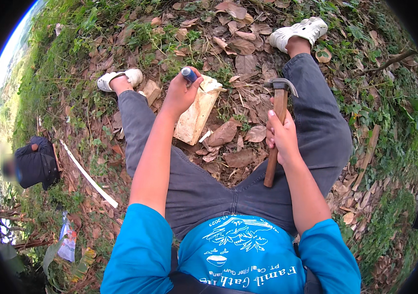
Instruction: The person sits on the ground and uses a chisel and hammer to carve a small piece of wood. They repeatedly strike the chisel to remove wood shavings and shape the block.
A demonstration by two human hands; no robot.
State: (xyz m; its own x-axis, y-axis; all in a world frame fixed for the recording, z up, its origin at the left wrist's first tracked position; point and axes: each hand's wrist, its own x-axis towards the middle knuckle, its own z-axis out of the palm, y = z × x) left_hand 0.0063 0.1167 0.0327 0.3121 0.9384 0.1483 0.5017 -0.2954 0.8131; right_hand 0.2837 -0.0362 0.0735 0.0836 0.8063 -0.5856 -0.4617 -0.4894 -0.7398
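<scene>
White lettering [267,277] (numerals [217,221] too) on blue shirt [263,255]

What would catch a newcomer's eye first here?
The hammer in the right hand, right of centre, its head toward the top. Then the left hand, holding a blue cylinder by a pale block on leafy ground between the legs. A white clog shows at upper right.

A pale, rough-ended wooden block [198,113] is lying aslant. A blue, grey-tipped cylindrical handle [188,74] is showing near its far end. A brown-shafted metal claw hammer [280,99] is slanting head-forward, rightward of both.
</scene>
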